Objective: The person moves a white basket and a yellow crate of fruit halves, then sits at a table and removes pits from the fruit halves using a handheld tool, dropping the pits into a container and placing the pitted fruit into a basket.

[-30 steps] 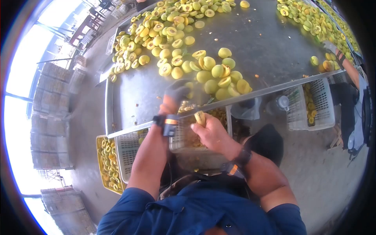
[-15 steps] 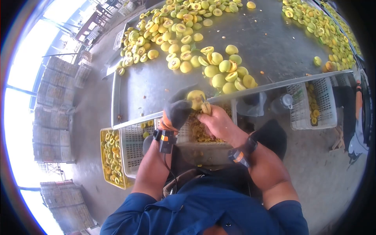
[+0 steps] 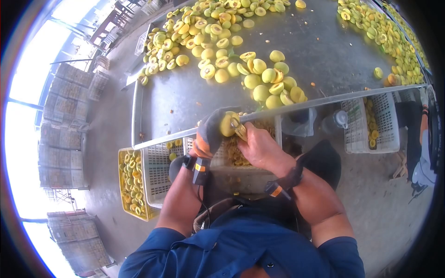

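Note:
My left hand [image 3: 209, 133], in a dark glove with an orange cuff, is wrapped round a yellow peach half [image 3: 226, 124] just over the table's near edge. In my bare right hand [image 3: 263, 149] is a small pitting tool [image 3: 239, 129] with a looped metal end, its tip against the cut side of the peach half. Under my hands a white crate [image 3: 277, 132] holds a heap of brownish scraps. A cluster of peach halves [image 3: 268, 76] lies on the metal table [image 3: 181, 104] beyond my hands.
More peach halves [image 3: 366, 27] are piled at the table's far right. A yellow crate [image 3: 121, 185] of cut peaches and a white crate [image 3: 153, 176] stand at left. Another white crate [image 3: 388, 123] is under the table at right, near a person's arm [image 3: 424, 132].
The tool has tilted, its looped end now turned onto the peach half. Both hands have shifted only slightly, and the view has moved a little.

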Tool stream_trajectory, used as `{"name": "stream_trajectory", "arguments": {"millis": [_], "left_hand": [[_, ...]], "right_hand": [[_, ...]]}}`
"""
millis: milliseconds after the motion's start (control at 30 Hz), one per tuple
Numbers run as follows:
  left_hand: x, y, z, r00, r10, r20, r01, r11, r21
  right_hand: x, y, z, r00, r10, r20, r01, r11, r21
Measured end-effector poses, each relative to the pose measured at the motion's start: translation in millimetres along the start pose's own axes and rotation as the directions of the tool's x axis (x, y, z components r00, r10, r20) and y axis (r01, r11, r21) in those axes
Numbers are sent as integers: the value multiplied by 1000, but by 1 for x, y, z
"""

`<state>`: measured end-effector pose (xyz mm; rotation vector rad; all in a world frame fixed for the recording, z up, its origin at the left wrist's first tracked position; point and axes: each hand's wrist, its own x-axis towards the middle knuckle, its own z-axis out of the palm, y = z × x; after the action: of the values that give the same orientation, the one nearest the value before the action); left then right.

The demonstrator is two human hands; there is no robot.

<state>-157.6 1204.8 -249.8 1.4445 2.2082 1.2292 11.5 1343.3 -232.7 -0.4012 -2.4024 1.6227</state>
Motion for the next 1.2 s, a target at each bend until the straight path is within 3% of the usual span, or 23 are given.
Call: {"name": "stream_trajectory", "arguments": {"millis": [133,233,300,400,467,533,600,700,833,933,1033,1133,1200], "left_hand": [[0,4,2,995,79,-54,-74,992,99],[-3,-3,6,990,99,-100,-80,982,172],[-2,-7,2,982,153,-111,-122,960,251],[12,29,-8,997,72,22,-69,992,-107],[9,38,-5,996,-84,19,85,942,-326],[3,30,0,992,-120,-27,105,939,-328],[-6,4,8,992,-22,-124,8,994,-107],[2,17,-6,989,132,64,-140,979,149],[0,-2,-10,991,74,112,-86,990,110],[5,-6,-14,989,62,133,-74,993,89],[11,-6,-19,984,64,166,-98,973,207],[9,-12,-18,984,40,176,-87,960,266],[5,-5,-25,983,36,178,-78,968,237]], "right_hand": [[0,5,1,999,-13,44,13,1000,-8],[-3,-4,3,996,-58,-61,64,993,102],[1,-5,-1,994,-84,-71,90,993,79],[2,-4,-2,995,-75,-69,79,995,59],[1,-4,-4,1000,-24,-20,25,999,41],[0,-9,-9,996,59,61,-61,998,16],[0,-4,-9,998,-4,65,6,1000,-27],[-4,3,-6,995,-52,86,54,998,-28],[-4,9,-1,994,-62,84,62,998,0],[-2,3,0,983,87,159,-93,995,29],[6,10,2,975,-78,208,29,973,229],[5,19,19,993,-44,107,31,992,119],[9,18,14,968,-48,247,-33,949,313]]}}
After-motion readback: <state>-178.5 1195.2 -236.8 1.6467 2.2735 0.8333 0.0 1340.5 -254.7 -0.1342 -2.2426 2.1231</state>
